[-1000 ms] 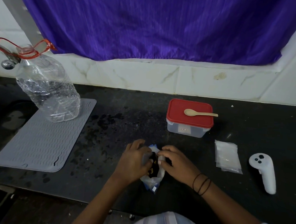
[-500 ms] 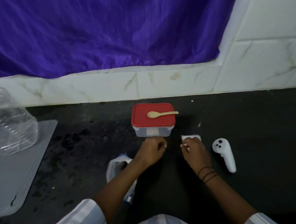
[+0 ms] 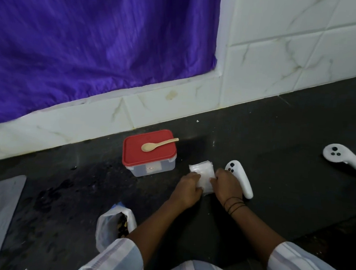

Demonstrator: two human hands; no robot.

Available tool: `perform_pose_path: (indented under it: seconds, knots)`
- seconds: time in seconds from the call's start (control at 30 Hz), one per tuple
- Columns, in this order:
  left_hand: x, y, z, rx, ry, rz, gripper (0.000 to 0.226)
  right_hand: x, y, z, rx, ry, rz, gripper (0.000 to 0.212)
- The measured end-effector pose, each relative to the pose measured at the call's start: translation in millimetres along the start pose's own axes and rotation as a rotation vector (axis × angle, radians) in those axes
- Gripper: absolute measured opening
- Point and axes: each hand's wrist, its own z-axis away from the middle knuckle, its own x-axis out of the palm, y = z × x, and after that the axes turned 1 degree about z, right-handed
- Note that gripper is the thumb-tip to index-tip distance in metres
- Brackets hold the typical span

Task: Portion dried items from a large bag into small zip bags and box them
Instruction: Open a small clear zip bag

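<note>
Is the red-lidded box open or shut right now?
Shut. The red lid sits flat on the clear box, and the wooden spoon lies across it.

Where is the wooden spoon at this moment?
In the head view, the wooden spoon lies on the red lid of the box, near the tiled wall, left of the small zip bags held by both hands.

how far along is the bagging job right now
Early. Done: the large bag stands open on the counter, dark dried items showing. In hand: the left hand and right hand grip the stack of small zip bags, apparently separating one. Left: no small bag looks filled, the red-lidded box is closed, and the wooden spoon lies on its lid.
</note>
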Motion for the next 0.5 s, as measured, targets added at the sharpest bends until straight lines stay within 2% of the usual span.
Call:
perform_pose_path:
  seconds: [0.13,0.33,0.4,0.5]
  knots:
    - [1,-5,-2,-0.018,0.003,0.003,0.048,2,0,3,-0.016,0.103,-0.069,0.014]
    - [2,-7,-3,-0.052,0.054,0.103,0.038,1,-1,7,-0.091,0.211,-0.086,0.016]
    - [0,-7,-3,-0.061,0.119,0.154,0.034,-4,-4,8,-0.115,0.237,-0.130,0.019]
    - [-8,-3,-2,-0.072,0.323,0.203,0.029,-10,-7,10,-0.138,0.186,-0.337,0.019]
